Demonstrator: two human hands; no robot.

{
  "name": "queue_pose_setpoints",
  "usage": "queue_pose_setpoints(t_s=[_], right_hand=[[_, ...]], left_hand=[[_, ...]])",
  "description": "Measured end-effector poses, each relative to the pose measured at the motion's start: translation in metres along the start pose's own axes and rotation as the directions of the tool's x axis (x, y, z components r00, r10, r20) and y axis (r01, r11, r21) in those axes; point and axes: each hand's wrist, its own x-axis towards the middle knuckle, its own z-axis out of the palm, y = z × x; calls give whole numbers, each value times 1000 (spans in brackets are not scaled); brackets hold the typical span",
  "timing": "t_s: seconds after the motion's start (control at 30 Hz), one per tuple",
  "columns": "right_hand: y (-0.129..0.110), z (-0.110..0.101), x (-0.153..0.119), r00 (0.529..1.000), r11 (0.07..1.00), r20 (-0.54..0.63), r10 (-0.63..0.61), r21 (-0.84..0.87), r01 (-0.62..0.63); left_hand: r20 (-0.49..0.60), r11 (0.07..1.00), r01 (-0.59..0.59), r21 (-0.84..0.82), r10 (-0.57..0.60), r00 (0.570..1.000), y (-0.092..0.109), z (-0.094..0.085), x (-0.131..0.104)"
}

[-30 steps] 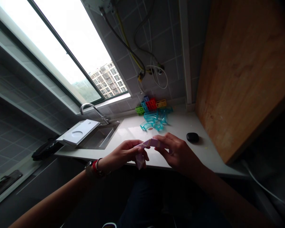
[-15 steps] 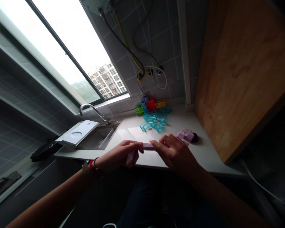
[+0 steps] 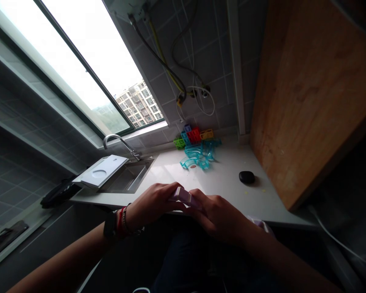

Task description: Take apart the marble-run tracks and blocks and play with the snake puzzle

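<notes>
At lower centre, the left hand [image 3: 155, 200] and right hand [image 3: 222, 213] are gripping the purple segmented strip [image 3: 183, 196], whose far end is now showing at lower right, no longer overlapping the black case [image 3: 247, 177].

Lilac segmented toy [image 3: 183, 195], angular with pale edges, held between left hand [image 3: 158, 198] and right hand [image 3: 219, 211], visible middle tilted down to the right, partly covered by fingers, similar lilac segments [image 3: 260, 223] showing beyond the right wrist, any link hidden

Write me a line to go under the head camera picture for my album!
Two hands, left and right, hold a purple toy near the counter.
</notes>
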Motion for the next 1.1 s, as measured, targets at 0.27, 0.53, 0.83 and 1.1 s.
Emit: queue_pose_setpoints(t_s=[0.27,0.53,0.83,1.1], right_hand=[[0,-12,1,996,980,42,79,181,-85],[-2,-9,2,996,972,-24,87,219,-79],[2,13,3,966,626,226,129,737,-256],[6,26,5,836,90,539,-102,842,-532]], left_hand=[[-27,975,-19,-222,13,1000,-4,-10,1],[-218,971,-149,-187,107,970,-9,7,3],[-321,906,-408,111,421,849,-10,4,6],[-123,669,-544,506,681,722,-5,-18,0]])
